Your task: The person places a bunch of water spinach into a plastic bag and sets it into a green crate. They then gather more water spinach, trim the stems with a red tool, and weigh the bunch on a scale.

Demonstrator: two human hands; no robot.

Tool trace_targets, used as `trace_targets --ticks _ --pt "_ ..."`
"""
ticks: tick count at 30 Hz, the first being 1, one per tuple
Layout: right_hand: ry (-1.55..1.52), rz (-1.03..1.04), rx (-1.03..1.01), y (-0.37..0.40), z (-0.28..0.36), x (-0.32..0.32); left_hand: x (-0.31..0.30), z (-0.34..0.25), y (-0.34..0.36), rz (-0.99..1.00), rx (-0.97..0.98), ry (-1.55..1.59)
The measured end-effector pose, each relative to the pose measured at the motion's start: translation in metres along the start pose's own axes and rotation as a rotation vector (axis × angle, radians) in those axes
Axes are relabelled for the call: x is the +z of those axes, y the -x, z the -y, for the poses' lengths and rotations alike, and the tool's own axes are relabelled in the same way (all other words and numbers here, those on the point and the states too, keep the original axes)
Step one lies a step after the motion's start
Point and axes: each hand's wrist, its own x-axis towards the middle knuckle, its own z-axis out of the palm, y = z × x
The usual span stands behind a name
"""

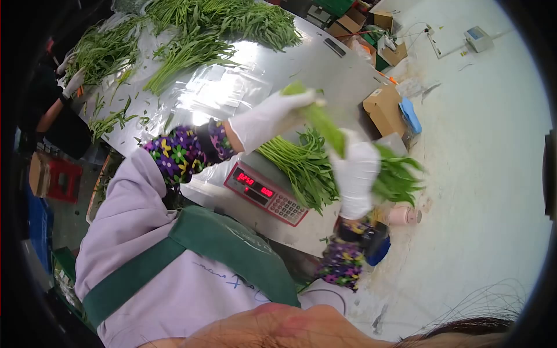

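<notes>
A bundle of green leafy stems [325,126] is held in the air between my two white-gloved hands. My left hand [272,119] is closed round its stem end; motion blurs the fingertips. Nearer the leaves, my right hand [357,174] grips the same bundle, with leaves sticking out to its right. Below them, another bunch of greens [299,165] lies on the scale, partly hidden by my right hand. The red-framed scale [266,194] shows lit red digits and a keypad at the near side of the metal table [325,58].
Large heaps of greens [191,35] cover the table's far left. A co-worker's gloved hands [73,83] are at the left heap. Clear plastic sheets [217,87] and a dark flat object [334,47] lie on the table. A cardboard box [384,110] stands beyond its right edge.
</notes>
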Motion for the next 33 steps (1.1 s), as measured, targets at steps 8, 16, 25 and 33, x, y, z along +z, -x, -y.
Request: trace_targets --ticks 8,16,25,33 --pt "-0.185 0.265 0.120 0.053 0.021 0.172 -0.090 0.018 0.039 -0.271 0.660 -1.567" --pt "-0.258 0.366 0.035 0.044 0.011 0.164 -0.109 0.064 0.005 0.643 0.261 -2.149" --pt "-0.417 -0.248 0.524 0.112 0.007 0.051 -0.090 0.045 0.019 0.522 0.350 -2.126" --pt "-0.395 -0.216 0.724 0.169 0.010 0.044 -0.105 0.016 0.049 0.225 0.398 -1.987"
